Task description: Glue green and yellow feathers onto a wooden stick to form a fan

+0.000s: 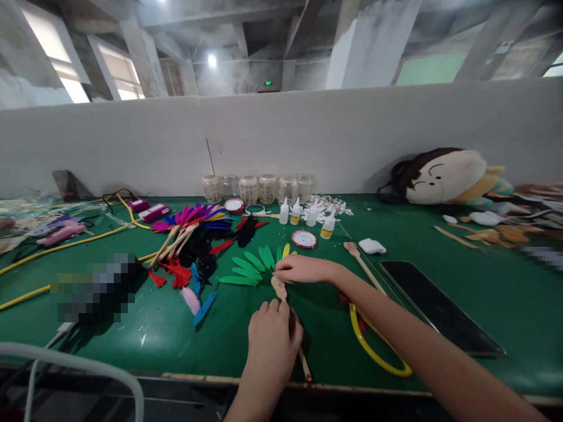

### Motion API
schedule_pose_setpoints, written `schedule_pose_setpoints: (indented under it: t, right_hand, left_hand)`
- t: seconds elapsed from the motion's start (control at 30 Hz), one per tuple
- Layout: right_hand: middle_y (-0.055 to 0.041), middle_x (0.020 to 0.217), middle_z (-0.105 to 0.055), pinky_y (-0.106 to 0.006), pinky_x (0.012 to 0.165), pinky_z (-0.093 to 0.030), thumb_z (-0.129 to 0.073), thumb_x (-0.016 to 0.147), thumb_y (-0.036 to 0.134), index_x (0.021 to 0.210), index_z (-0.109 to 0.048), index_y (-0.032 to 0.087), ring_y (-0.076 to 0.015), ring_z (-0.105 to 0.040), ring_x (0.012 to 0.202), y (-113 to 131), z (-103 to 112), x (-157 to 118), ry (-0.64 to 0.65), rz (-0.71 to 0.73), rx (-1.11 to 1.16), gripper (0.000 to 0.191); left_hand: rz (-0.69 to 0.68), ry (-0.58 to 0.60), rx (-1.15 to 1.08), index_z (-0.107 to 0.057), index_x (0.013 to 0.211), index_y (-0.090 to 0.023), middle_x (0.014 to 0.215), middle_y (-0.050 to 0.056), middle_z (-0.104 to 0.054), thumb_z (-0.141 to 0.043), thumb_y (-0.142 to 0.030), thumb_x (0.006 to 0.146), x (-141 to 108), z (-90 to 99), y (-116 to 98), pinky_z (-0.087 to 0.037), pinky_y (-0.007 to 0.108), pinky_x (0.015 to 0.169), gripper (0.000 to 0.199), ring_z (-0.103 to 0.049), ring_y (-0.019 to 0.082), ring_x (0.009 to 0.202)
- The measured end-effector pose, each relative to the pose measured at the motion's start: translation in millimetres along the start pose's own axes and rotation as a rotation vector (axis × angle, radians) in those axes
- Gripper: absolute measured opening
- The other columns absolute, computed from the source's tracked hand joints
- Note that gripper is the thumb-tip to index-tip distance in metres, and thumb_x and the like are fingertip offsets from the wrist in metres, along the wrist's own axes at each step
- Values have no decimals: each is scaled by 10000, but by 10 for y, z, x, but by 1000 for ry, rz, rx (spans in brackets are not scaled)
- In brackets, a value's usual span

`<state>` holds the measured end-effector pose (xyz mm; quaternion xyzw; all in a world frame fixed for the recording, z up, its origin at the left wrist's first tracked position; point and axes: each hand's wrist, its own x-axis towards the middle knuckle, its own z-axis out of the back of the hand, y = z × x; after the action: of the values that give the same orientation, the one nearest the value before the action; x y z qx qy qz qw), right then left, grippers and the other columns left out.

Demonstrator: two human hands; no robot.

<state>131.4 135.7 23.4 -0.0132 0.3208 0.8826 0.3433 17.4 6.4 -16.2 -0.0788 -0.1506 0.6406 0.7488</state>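
Observation:
My left hand (273,334) is closed around the wooden handle (304,366) of a feather fan, whose rounded head (279,287) points away from me. Green feathers (246,268) spread from that head to the left, with a yellow feather (286,251) at the right end of the row. My right hand (305,269) reaches over from the right, fingertips pinched at the feather bases beside the head. Its fingers partly cover the quills there. Just left of the fan lie loose blue feathers (204,308) and a pink feather (190,300).
Finished-looking multicoloured feather fans (193,220) with red tassels (178,272) lie left. Glue bottles (328,225), a lid (304,238) and glass jars (248,189) stand beyond. Right are another wooden handle (365,266), yellow tubing (365,346), a tablet (440,308) and a plush doll (448,176).

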Motion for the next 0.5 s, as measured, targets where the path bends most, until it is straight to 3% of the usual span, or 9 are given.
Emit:
schedule_pose_setpoints:
  t: [0.27,0.5]
  right_hand:
    - [1,566,-494,-230,487,-274,-385,807,346,539,-462,160,-98,-394,507,18,16,-12,-2,13,42,335]
    - [5,547,-458,-234,492,-211,-374,843,399,564,-427,168,-98,-378,503,-7,-42,4,-257,4,-286,367]
  left_hand:
    - [-3,-12,-5,-592,791,-182,772,40,-599,-398,-227,810,10,-3,-1,-350,284,629,200,-540,181,768]
    - [-8,-21,5,-586,792,-192,780,33,-600,-407,-227,805,16,-17,7,-353,284,618,183,-540,187,765]
